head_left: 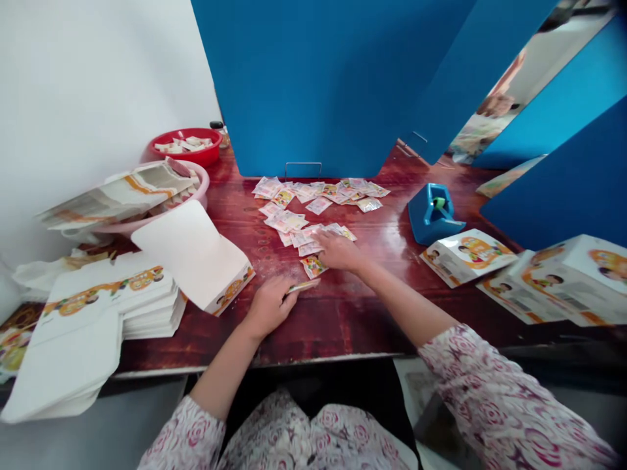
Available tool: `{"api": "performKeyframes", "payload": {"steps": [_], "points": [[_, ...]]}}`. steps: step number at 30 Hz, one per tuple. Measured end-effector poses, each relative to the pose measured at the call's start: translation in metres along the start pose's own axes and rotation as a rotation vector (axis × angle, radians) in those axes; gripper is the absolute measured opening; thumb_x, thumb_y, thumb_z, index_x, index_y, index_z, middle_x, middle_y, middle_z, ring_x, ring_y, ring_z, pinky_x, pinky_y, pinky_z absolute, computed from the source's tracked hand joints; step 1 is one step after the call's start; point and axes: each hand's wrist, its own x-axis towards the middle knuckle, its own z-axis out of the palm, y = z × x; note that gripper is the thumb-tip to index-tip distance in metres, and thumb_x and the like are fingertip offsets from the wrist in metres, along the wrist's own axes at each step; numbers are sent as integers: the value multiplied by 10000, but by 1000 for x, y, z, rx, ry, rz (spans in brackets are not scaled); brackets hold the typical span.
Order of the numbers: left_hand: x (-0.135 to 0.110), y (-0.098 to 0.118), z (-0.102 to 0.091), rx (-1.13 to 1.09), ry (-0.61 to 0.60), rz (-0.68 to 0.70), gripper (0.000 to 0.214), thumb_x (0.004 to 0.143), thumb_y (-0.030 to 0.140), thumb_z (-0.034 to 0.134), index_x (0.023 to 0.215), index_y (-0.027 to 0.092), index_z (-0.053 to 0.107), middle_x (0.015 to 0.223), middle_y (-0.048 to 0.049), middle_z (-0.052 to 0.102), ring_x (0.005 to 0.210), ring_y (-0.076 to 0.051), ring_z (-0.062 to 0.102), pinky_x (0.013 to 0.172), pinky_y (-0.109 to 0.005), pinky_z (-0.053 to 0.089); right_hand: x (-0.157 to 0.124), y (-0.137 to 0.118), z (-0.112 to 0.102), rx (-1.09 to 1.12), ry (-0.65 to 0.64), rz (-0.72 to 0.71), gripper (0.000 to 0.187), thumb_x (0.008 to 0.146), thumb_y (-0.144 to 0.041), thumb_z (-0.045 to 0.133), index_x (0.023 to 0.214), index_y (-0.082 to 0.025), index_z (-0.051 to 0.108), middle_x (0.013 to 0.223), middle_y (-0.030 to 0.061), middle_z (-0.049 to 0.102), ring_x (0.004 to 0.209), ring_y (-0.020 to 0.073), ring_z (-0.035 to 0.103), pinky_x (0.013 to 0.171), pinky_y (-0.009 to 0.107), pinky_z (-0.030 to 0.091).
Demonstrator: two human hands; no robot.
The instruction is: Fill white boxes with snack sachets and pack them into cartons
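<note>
Head view: assembled white-orange cardboard boxes (514, 287) look done, pink-white plastic sachets (318, 206) lie loose, left hand (270, 305) pinches a thin flat packet (304, 285), right hand (337, 250) grip unclear.

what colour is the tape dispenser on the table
The tape dispenser is blue, as the head view shows.

Cartons (469, 253), sachets (287, 220): print too small, blurred to read.
</note>
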Motion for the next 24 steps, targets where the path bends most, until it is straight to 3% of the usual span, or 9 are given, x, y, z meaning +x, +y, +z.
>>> {"api": "performKeyframes", "payload": {"steps": [3, 8, 10, 14, 20, 24], "points": [[0, -3, -1, -12, -28, 23, 178, 941, 210, 538, 1021, 185, 695, 976, -80, 730, 938, -226, 661, 872, -362, 526, -37, -23, -8, 6, -37, -43, 583, 944, -287, 527, 1488, -97, 444, 1531, 180, 447, 1402, 315, 443, 1139, 416, 383], [-12, 8, -8, -62, -105, 26, 173, 904, 153, 580, 1010, 193, 712, 993, -62, 740, 945, -218, 672, 886, -370, 533, -60, -30, -26, 11, -126, -22, 420, 1033, -382, 414, 1320, -158, 624, 1296, 155, 664, 1189, 294, 632, 1011, 402, 475], [-26, 19, -12, -71, -140, 21, 186, 907, 145, 574, 1018, 198, 713, 980, -54, 733, 929, -204, 674, 869, -351, 537, -59, -30, -26, -30, -98, -15, 425, 999, -370, 495, 1363, -175, 592, 1351, 148, 632, 1216, 311, 608, 1012, 431, 467], [-57, 38, -15, -87, -124, -16, 180, 937, 181, 555, 1023, 208, 711, 941, -46, 724, 887, -186, 676, 830, -317, 542, -46, -32, -10, -53, -14, -173, 464, 953, -243, 544, 1414, -195, 544, 1494, 102, 515, 1373, 283, 458, 1091, 427, 392], [-73, 43, -13, -96, 9, -49, 151, 958, 254, 558, 967, 180, 688, 923, -72, 731, 867, -201, 681, 818, -327, 545, -20, -42, -1, -45, 45, -136, 322, 1003, -264, 446, 1119, -151, 724, 1179, 134, 706, 1076, 248, 636, 942, 338, 440], [-73, 41, -12, -101, 1, -50, 151, 961, 273, 556, 971, 195, 685, 910, -59, 728, 861, -199, 675, 818, -329, 538, -18, -35, -13, 136, 223, -7, 351, 1014, -257, 408, 1017, -141, 739, 1078, 112, 733, 989, 206, 651, 850, 278, 438]]}}
